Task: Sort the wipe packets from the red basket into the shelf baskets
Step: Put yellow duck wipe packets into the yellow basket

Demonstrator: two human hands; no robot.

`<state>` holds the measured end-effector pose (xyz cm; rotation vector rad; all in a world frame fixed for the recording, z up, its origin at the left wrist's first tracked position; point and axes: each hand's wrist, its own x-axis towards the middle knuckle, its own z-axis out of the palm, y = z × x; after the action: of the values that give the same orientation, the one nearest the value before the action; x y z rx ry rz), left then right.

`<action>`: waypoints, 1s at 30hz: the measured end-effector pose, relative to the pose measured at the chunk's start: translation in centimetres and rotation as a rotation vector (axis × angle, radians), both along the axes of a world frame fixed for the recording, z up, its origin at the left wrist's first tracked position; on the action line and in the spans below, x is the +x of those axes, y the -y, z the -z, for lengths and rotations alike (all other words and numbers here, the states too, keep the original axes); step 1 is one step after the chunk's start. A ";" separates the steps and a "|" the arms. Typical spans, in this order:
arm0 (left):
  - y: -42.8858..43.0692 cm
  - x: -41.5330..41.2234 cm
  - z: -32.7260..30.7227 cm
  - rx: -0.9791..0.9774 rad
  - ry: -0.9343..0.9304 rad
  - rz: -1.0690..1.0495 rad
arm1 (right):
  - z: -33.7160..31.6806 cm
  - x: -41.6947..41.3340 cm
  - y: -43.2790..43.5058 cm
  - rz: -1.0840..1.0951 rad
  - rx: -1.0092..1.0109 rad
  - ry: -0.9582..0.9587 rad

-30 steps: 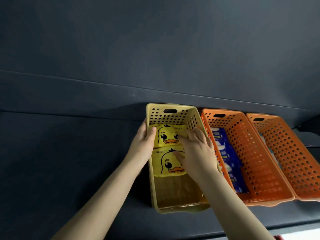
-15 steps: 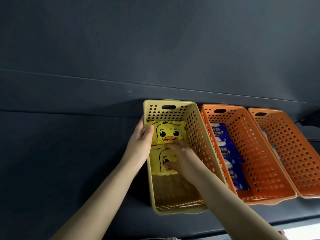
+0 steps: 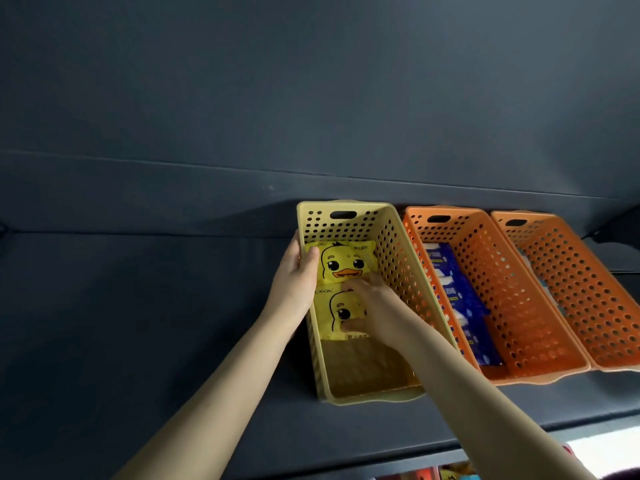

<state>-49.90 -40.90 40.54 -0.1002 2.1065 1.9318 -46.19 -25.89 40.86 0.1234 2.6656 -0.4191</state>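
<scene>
Hands first: your left hand (image 3: 294, 275) comes in from the lower left with the forearm stretched up to the shelf (image 3: 173, 341). It clasps the left wall of the yellow basket (image 3: 398, 258). Its fingers sit outside the wall, and its thumb hooks over the rim and lies on the left corner of the far packet (image 3: 346, 261).

Your right hand (image 3: 372, 306) reaches in from the lower right, over the basket's near end, and lies palm down inside. Its bent fingers sit at the seam where the two duck packets meet, and its thumb is on the face of the near packet (image 3: 325, 313). You cannot tell whether it pinches that packet or only presses on it.

Both yellow packets lie flat on the basket floor, face up. The far one is against the back wall and the near one is just in front of it, edges touching or overlapping. The front part of the floor is bare.

Just to the right stands the middle basket (image 3: 502, 289), orange, with blue packets (image 3: 464, 306) lined along its left side. The right basket (image 3: 581, 289), also orange, stands beside it.
</scene>
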 end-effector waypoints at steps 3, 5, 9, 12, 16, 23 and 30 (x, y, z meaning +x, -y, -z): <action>0.2 0.4 -1.1 -0.122 -0.026 0.053 | -2.4 0.8 -0.4 -0.006 -0.002 -0.061; 0.4 0.6 -1.8 -0.298 -0.102 0.090 | -4.5 2.1 -1.2 -0.011 0.004 -0.181; -0.1 2.7 -4.3 -0.693 -0.351 0.130 | -9.3 6.5 -3.9 0.051 -0.125 -0.353; -2.6 7.2 -6.8 -0.722 -0.546 0.167 | -11.9 12.4 -7.5 0.108 -0.099 -0.466; -6.8 15.7 -8.3 -0.662 -0.708 0.254 | -12.4 23.3 -12.0 0.229 -0.028 -0.590; -14.2 33.9 -3.3 -0.486 -0.806 0.424 | -7.8 45.2 -18.1 0.466 -0.019 -0.464; -20.2 42.7 5.3 -0.504 -0.723 0.650 | 0.6 56.1 -23.7 0.770 -0.089 -0.370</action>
<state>-7.17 -20.67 35.27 1.1813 2.5367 1.0989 9.94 -2.18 40.26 1.1636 2.8536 -0.8600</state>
